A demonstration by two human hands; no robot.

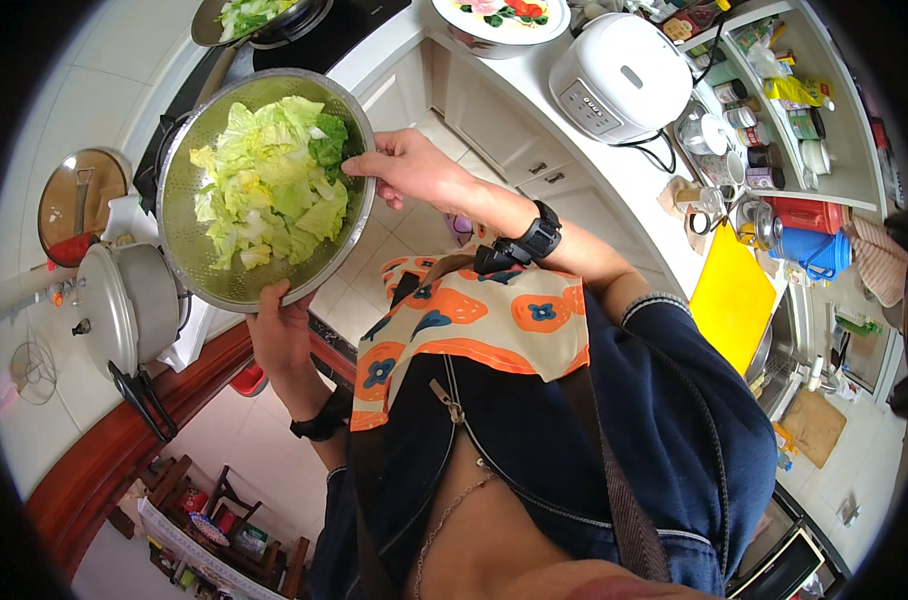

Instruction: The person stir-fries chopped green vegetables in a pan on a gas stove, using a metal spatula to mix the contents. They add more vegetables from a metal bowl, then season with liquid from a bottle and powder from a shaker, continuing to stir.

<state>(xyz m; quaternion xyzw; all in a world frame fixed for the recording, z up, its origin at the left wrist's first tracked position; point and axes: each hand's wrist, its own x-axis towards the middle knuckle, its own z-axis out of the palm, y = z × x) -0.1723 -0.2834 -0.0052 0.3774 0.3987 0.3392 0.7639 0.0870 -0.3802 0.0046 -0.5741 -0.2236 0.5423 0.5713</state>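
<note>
A perforated metal colander holds torn pale-green lettuce leaves with a few darker pieces. My right hand grips its right rim, thumb over the edge near the leaves. My left hand holds the bottom rim, thumb on top and the other fingers partly hidden beneath. The colander is held up beside the stove. Beyond it, a pan with chopped greens sits at the top left.
A lidded pressure cooker and a glass lid are at left. A white rice cooker and a floral enamel basin stand on the right-hand counter. A yellow cutting board, jars and shelves lie farther right.
</note>
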